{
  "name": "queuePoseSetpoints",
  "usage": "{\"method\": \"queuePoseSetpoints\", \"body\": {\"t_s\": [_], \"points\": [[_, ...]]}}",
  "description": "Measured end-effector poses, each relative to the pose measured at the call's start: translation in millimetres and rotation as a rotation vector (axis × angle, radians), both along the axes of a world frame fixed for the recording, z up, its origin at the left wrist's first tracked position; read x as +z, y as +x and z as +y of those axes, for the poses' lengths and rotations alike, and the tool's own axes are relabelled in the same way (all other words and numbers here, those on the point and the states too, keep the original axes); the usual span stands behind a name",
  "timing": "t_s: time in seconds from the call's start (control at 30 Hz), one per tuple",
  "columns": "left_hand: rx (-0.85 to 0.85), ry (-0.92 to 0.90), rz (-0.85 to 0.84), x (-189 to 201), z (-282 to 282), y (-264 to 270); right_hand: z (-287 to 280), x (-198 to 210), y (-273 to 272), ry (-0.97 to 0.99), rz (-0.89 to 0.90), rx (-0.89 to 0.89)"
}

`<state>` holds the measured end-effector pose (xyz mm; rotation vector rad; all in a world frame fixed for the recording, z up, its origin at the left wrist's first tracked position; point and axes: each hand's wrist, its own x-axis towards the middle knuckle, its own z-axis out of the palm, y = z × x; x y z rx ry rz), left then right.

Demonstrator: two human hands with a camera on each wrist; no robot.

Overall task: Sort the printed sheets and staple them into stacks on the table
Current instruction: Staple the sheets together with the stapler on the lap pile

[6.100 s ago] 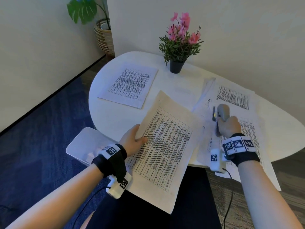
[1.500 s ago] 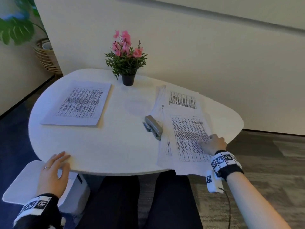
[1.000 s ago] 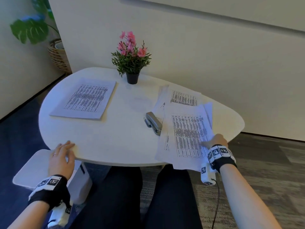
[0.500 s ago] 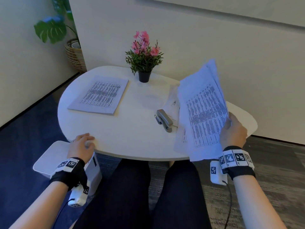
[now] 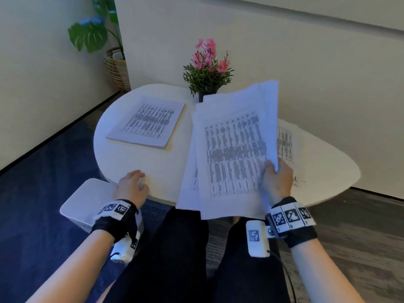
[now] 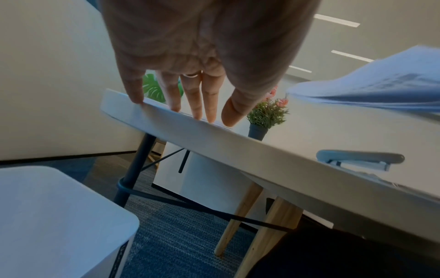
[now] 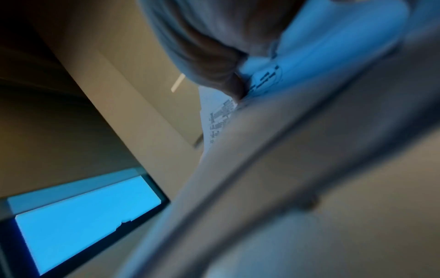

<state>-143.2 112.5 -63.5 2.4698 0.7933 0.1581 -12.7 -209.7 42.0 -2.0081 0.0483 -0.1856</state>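
My right hand (image 5: 276, 178) grips a loose bundle of printed sheets (image 5: 234, 149) by its right edge and holds it raised above the white table (image 5: 135, 158), thumb on the top page. The same bundle (image 6: 381, 86) shows in the left wrist view, blurred. A neat stack of printed sheets (image 5: 148, 122) lies flat at the table's far left. More sheets (image 5: 286, 143) lie on the table behind the raised bundle. The grey stapler (image 6: 359, 159) lies on the table and is hidden in the head view. My left hand (image 5: 133, 184) rests on the table's near edge with straight fingers (image 6: 195, 101).
A potted plant with pink flowers (image 5: 207, 71) stands at the table's far side by the wall. A white box-shaped unit (image 5: 87, 202) sits on the floor below my left hand. A large leafy plant in a woven basket (image 5: 113, 66) stands in the corner.
My right hand has picked the loose bundle up off the table and swung it left over the middle, covering the stapler. My left hand stays on the table edge.
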Motion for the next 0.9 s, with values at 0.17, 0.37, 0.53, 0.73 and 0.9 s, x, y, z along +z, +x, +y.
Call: {"method": "queuePoseSetpoints", "body": {"t_s": [0.17, 0.37, 0.53, 0.73, 0.9], "points": [[-0.028, -0.029, -0.017, 1.4, -5.8, 3.1, 27.5, -39.4, -7.5, -0.119, 0.256, 0.207], [-0.21, -0.005, -0.073, 4.1, -29.5, 3.7, 24.2, -35.4, -2.5, -0.543, 0.362, 0.389], [-0.308, 0.077, 0.077, 3.3, -41.6, 14.7, 13.3, -8.5, 25.1, -0.762, 0.194, 0.382], [-0.343, 0.034, 0.195, 6.4, -44.7, 17.8, 36.6, -5.2, 66.8, -0.762, 0.269, 0.357], [-0.274, 0.128, 0.203, 13.5, -47.4, 23.4, 65.2, -23.4, 78.6, -0.79, 0.391, 0.417]]}}
